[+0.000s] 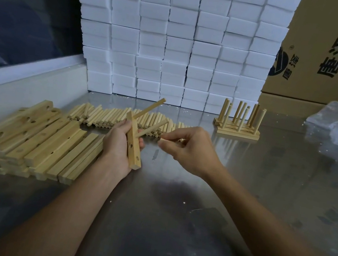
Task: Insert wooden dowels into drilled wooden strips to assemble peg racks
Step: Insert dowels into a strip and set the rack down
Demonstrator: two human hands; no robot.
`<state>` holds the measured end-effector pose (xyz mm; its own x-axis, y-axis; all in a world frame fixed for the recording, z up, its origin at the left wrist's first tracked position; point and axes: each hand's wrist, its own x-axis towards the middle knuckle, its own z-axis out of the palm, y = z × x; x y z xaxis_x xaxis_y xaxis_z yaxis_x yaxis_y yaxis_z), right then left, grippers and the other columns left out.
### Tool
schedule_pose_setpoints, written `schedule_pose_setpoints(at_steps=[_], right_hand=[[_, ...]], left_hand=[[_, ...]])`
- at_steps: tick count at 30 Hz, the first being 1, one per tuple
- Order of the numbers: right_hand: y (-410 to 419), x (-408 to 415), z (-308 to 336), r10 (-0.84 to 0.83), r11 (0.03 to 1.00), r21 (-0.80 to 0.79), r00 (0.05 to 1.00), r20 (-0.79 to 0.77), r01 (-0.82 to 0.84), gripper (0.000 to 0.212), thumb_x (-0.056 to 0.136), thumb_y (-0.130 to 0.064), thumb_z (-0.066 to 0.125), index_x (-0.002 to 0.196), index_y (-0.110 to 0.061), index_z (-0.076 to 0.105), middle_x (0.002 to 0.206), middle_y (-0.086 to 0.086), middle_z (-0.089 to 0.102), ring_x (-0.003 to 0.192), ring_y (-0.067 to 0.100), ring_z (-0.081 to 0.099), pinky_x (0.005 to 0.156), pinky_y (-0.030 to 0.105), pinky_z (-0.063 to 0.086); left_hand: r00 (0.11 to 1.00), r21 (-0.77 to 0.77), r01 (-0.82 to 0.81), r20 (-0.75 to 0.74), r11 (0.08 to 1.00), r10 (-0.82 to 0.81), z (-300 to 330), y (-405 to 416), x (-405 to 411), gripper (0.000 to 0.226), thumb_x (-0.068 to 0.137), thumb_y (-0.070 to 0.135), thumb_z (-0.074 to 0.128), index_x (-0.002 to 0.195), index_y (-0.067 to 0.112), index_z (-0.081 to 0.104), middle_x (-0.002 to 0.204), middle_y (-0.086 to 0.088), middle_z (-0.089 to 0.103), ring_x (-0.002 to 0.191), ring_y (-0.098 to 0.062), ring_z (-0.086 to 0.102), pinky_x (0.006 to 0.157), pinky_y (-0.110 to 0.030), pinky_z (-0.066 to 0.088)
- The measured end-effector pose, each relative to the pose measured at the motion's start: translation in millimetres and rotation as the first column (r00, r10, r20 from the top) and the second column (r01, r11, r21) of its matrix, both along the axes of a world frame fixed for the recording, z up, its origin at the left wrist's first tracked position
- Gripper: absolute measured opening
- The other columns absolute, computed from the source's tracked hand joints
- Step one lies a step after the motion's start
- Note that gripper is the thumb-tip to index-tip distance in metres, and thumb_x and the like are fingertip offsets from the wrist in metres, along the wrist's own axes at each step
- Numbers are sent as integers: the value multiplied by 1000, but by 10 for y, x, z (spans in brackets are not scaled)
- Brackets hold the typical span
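Head view: the left hand [118, 142] grips a drilled wooden strip [133, 144] held nearly upright above the steel table [170, 226], two dowels [152, 128] already seated in it and two lower holes bare. The right hand [188, 150] pinches a loose dowel [165, 141] just beside the strip. Spare strips [36, 141] lie left, a dowel pile [112, 117] behind, finished racks [239, 123] far right

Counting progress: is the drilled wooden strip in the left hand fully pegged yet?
Not yet. The drilled wooden strip carries two dowels; two lower holes show empty. The right hand pinches another dowel.
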<state>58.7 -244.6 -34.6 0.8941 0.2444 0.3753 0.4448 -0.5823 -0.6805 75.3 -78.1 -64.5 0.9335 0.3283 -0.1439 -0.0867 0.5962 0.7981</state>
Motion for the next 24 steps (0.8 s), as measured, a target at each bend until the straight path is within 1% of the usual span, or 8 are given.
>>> schedule_pose_setpoints(at_steps=[2,6,10,13,16,19,22,24], right_hand=[[32,-26,-12,34,999,-14,999,28,-34,14,80,-37,80,88,-26,80,77,-16,71,67,1,59,74,42,57],[100,-57,-57,93,988,-127,994,60,-85,18,77,-46,80,83,-29,78,75,-18,69,64,-2,54,66,34,50],[149,-74,-86,195,968,-171,979,58,-183,6,84,-29,77,88,-26,80,66,-29,60,60,-6,53,65,24,43],[176,-102,-72,251,953,-184,967,46,-239,10,86,-18,74,92,-20,81,79,-16,71,67,-3,58,68,17,44],[175,-128,-45,271,942,-222,960,66,-250,12,85,-17,74,94,-18,81,88,-8,76,74,-1,63,74,22,52],[177,-153,-5,286,918,-317,952,112,-239,11,84,-17,74,94,-17,80,91,-4,76,84,12,69,79,34,56],[184,-178,36,302,871,-446,941,154,-207,9,84,-19,72,91,-20,78,89,-4,75,85,19,67,74,38,55],[198,-203,45,289,830,-538,939,189,-147,7,84,-21,68,88,-24,74,88,-6,72,84,22,63,66,34,50]], left_hand=[[1000,9,9,-2,1000,-9,-9,-5,1,16,100,22,54,106,11,64,70,-5,59,47,-13,52,45,-24,47],[999,16,46,-22,999,-46,-21,-32,14,30,99,26,55,124,12,62,70,-4,58,54,-15,53,55,-31,49],[997,-6,76,-29,997,-76,-4,-66,0,29,99,27,54,125,16,62,65,-2,56,51,-15,52,50,-30,44],[995,-14,81,-48,997,-82,5,-62,-11,31,99,29,55,127,17,61,66,-2,56,51,-14,52,48,-29,44],[994,-19,87,-63,996,-88,25,-57,-22,34,99,30,55,130,16,60,68,-3,54,52,-15,50,48,-29,43],[993,9,98,-60,995,-97,57,-67,-35,33,99,27,55,129,12,61,63,-1,54,49,-14,49,46,-28,42],[992,28,116,-51,993,-114,95,-97,-64,13,99,24,56,108,18,62,62,-2,58,50,-16,50,48,-29,42],[993,37,110,-58,993,-107,118,-123,-93,11,99,23,57,105,15,62,66,-4,59,54,-18,50,51,-30,42]])
